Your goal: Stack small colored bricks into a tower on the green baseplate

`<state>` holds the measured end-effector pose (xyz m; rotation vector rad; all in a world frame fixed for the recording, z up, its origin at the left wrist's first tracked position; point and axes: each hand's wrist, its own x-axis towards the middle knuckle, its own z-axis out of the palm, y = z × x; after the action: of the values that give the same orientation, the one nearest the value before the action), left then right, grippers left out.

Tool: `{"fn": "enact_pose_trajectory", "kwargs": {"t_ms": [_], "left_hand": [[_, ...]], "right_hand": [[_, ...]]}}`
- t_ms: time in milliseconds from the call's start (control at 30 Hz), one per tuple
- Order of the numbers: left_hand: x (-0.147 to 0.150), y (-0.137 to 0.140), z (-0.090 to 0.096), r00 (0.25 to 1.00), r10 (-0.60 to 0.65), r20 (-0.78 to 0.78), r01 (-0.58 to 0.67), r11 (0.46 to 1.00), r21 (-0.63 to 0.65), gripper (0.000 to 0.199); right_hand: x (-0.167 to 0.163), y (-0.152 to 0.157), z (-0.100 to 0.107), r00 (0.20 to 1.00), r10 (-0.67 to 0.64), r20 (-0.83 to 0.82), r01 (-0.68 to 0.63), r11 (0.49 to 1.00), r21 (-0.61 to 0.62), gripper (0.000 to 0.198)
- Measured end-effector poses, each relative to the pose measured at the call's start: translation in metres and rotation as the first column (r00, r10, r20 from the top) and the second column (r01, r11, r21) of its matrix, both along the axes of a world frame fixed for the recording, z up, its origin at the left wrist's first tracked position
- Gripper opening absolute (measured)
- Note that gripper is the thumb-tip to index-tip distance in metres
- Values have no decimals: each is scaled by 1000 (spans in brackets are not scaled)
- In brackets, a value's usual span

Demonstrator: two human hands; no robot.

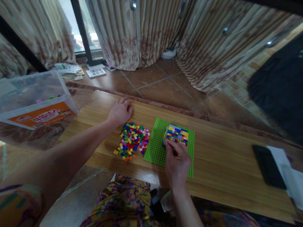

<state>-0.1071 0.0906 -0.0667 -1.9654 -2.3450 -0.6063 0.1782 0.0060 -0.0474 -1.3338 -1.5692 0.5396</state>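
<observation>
On a green studded baseplate (156, 144) sits a block built of many small coloured bricks (178, 134), with a multicoloured top. My right hand (177, 164) is over the plate, thumb and forefinger pinched together at the block's near left corner. What lies between those fingertips, if anything, is too small and hidden to make out. Left of the plate, a loose pile of small coloured bricks (134, 139) is spread on the wooden table (226, 166). My left hand (120, 112) rests on the table just beyond the pile, its fingers curled in; no object shows in it.
A clear plastic box (31, 95) with an orange label stands at the left. A black phone-like slab (269, 166) and a white object (302, 189) lie at the table's right end. Patterned curtains (153, 26) hang beyond, with papers (69, 71) on the floor.
</observation>
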Motion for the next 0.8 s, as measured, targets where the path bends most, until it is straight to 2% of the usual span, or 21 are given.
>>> {"fn": "enact_pose_trajectory", "kwargs": {"t_ms": [167, 433, 800], "left_hand": [[0, 0, -1, 1000, -2, -7, 2, 1000, 13, 36], [2, -1, 2, 1000, 4, -10, -4, 1000, -3, 37], [1, 0, 0, 1000, 5, -12, -5, 1000, 5, 37]], "right_hand": [[-1, 0, 1, 999, -20, 37, 19, 1000, 15, 22], [-1, 0, -2, 999, -34, 2, 34, 999, 16, 20], [1, -1, -5, 998, 3, 69, -9, 996, 93, 21]]}}
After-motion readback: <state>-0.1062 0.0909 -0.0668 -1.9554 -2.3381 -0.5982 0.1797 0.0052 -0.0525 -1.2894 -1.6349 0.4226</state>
